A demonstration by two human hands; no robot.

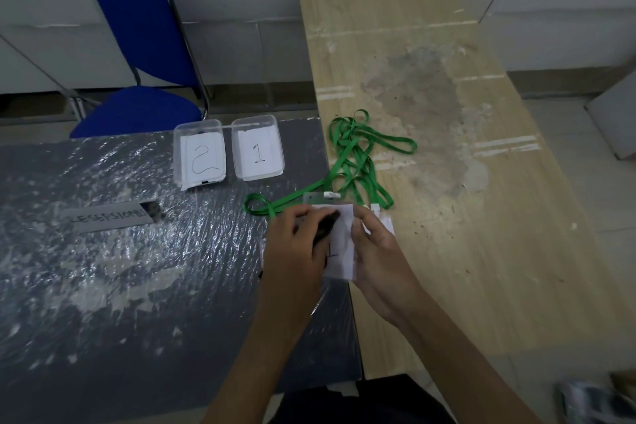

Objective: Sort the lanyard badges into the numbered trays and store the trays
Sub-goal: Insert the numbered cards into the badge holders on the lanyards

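On the near side of tray 1 (258, 152), where the dark plastic-wrapped worktop (103, 268) meets the pale wooden one (464, 251), the biggest risk I'd guess at is the tangle of green lanyards (358, 158). They loop over one another to the tray's right and run down to the badge, so lifting one could drag the others along or sweep them off the edge.

A smaller risk: a badge dropped in tray 2 (199, 157), which sits just left of tray 1. Both are clear tubs with handwritten paper numbers.

The badge (339, 244), well in front of tray 1, is a white card in a clear sleeve marked with what looks like a 1. The left hand (296, 248) has its grip pinched on the badge's left edge, and the right hand (373, 251) pinches the right edge.
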